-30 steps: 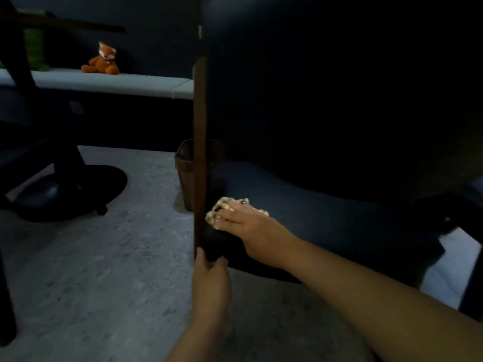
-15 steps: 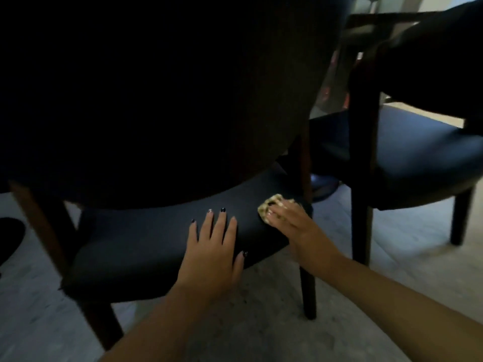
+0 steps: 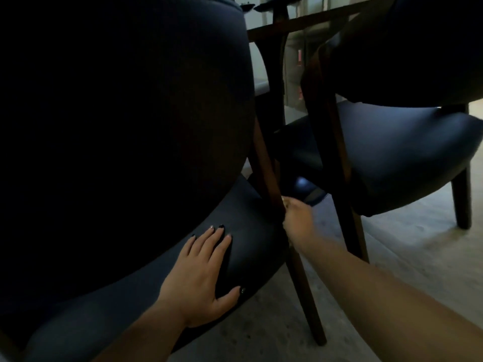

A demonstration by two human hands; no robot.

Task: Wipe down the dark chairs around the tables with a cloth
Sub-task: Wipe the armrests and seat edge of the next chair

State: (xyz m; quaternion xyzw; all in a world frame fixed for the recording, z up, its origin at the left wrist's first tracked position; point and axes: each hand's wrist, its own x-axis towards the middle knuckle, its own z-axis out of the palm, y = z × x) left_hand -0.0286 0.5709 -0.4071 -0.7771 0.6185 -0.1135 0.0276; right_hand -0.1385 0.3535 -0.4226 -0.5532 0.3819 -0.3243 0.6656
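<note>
The left hand (image 3: pixel 201 276) lies flat with fingers spread on the rear edge of the near dark chair (image 3: pixel 125 152), bracing it, while the right hand (image 3: pixel 298 219) presses against the chair's wooden back leg (image 3: pixel 269 178) on the right. The cloth (image 3: pixel 287 203) shows only as a pale scrap at the fingertips, and whether those fingers curl around it cannot be told. By my judgement this chair is mid-wipe, and the second dark chair (image 3: pixel 392 152) further right, beside the table (image 3: pixel 300 24), remains to do.
</note>
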